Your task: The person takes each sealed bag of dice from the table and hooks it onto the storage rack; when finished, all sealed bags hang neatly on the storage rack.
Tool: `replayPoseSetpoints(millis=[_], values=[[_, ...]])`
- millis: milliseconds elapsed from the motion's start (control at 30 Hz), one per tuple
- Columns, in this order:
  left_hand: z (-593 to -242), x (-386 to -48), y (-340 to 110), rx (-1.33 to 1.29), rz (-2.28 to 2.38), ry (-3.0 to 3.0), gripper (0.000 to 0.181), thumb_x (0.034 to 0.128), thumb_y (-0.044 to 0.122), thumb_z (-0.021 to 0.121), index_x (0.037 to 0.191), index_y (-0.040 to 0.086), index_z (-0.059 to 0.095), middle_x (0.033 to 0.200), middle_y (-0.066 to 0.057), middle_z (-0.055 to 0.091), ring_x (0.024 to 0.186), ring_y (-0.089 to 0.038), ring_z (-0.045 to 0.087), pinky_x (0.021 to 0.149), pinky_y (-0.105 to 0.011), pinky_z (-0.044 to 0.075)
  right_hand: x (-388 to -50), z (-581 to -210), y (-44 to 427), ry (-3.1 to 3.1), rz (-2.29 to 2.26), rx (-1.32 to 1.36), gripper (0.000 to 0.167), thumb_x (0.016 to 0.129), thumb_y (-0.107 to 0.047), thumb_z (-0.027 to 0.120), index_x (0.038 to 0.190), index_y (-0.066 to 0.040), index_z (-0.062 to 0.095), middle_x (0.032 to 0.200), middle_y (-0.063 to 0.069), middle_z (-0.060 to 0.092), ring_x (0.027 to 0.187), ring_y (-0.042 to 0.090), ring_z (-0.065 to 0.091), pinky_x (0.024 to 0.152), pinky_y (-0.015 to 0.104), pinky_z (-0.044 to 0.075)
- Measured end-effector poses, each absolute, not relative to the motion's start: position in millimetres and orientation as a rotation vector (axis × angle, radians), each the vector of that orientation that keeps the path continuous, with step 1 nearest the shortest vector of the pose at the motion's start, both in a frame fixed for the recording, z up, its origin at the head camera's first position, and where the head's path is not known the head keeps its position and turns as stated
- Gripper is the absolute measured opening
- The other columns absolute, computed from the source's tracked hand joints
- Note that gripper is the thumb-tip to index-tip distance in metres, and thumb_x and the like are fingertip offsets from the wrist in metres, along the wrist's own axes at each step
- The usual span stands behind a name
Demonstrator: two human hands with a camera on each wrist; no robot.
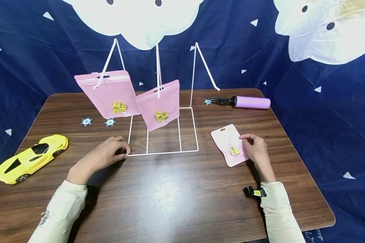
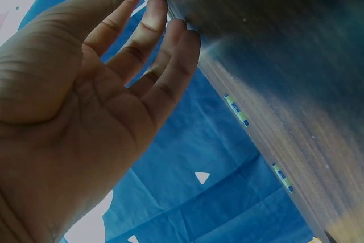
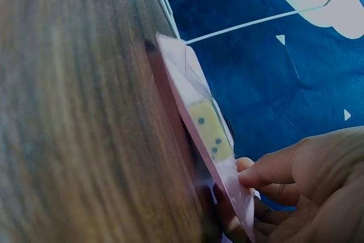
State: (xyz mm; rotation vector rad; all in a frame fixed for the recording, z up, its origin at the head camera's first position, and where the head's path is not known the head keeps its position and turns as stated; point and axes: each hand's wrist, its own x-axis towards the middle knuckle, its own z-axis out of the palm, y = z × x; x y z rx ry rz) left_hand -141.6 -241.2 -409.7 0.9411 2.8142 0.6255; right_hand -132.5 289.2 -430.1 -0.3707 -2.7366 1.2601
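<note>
On the right of the table lies a pink zip pouch [image 1: 226, 140] with yellow dice [image 1: 234, 151] showing in it. My right hand [image 1: 256, 148] pinches the pouch's right edge; in the right wrist view the pouch [image 3: 181, 75] is tilted up off the wood. At the front left corner of a white wire display rack [image 1: 162, 153], my left hand [image 1: 109, 153] holds the frame between thumb and forefinger. Two more pink pouches, a left one [image 1: 117, 91] and a middle one [image 1: 170, 98], hang on the rack's hooks with yellow dice inside. The rack's right hook [image 1: 207, 65] bears nothing.
A yellow toy car [image 1: 33, 158] stands at the left. Two poker chips lie behind my left hand, one chip [image 1: 86, 122] further left than the other chip [image 1: 110, 122]. A purple hand pump [image 1: 252, 102] lies at the back right, beside another chip [image 1: 208, 101].
</note>
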Motion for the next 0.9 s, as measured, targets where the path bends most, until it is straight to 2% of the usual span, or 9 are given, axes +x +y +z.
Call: replayPoseSetpoints(millis=[200, 433, 667, 767, 900], values=[[-410.3, -140.2, -241.8, 0.922, 0.633, 2.801, 0.016, 0.0927, 0.002, 0.083, 0.099, 0.014, 0.075, 0.097, 0.0, 0.061, 0.095, -0.029, 0.06, 0.089, -0.055, 0.049, -132.2, -429.9, 286.8, -2.644, 1.325, -0.397, 0.023, 0.102, -0.001, 0.058, 0.117, 0.005, 0.076, 0.112, 0.024, 0.072, 0.09, 0.015, 0.058, 0.069, 0.017, 0.044], [-410.7, -140.4, -241.9, 0.908, 0.625, 2.803, 0.015, 0.0932, 0.003, 0.083, 0.1, 0.014, 0.075, 0.099, -0.002, 0.062, 0.098, -0.031, 0.061, 0.09, -0.056, 0.049, -132.6, -425.6, 283.2, -2.425, 1.458, -0.414, 0.021, 0.104, 0.0, 0.059, 0.118, 0.006, 0.074, 0.107, 0.019, 0.069, 0.077, -0.002, 0.056, 0.063, 0.013, 0.044], [-410.9, -140.5, -241.8, 0.921, 0.619, 2.805, 0.016, 0.0926, 0.003, 0.083, 0.099, 0.015, 0.075, 0.097, -0.001, 0.061, 0.096, -0.03, 0.061, 0.089, -0.055, 0.049, -133.5, -420.7, 279.7, -2.143, 1.616, -0.395, 0.019, 0.107, 0.002, 0.055, 0.121, 0.007, 0.067, 0.099, 0.0, 0.059, 0.062, -0.002, 0.048, 0.055, 0.013, 0.039], [-410.8, -140.2, -241.7, 0.92, 0.619, 2.804, 0.016, 0.0925, 0.003, 0.083, 0.098, 0.015, 0.075, 0.097, -0.001, 0.06, 0.096, -0.03, 0.061, 0.089, -0.056, 0.049, -134.4, -417.3, 276.8, -1.993, 1.663, -0.389, 0.015, 0.106, 0.003, 0.057, 0.115, 0.002, 0.069, 0.098, -0.003, 0.058, 0.058, -0.002, 0.044, 0.054, 0.013, 0.036], [-411.0, -140.1, -242.0, 0.919, 0.618, 2.807, 0.016, 0.0923, 0.002, 0.083, 0.098, 0.015, 0.074, 0.097, -0.001, 0.06, 0.096, -0.031, 0.061, 0.089, -0.056, 0.049, -135.6, -411.2, 272.1, -1.761, 1.725, -0.309, 0.019, 0.105, 0.007, 0.057, 0.106, -0.006, 0.071, 0.101, -0.001, 0.063, 0.066, 0.001, 0.048, 0.059, 0.013, 0.038]])
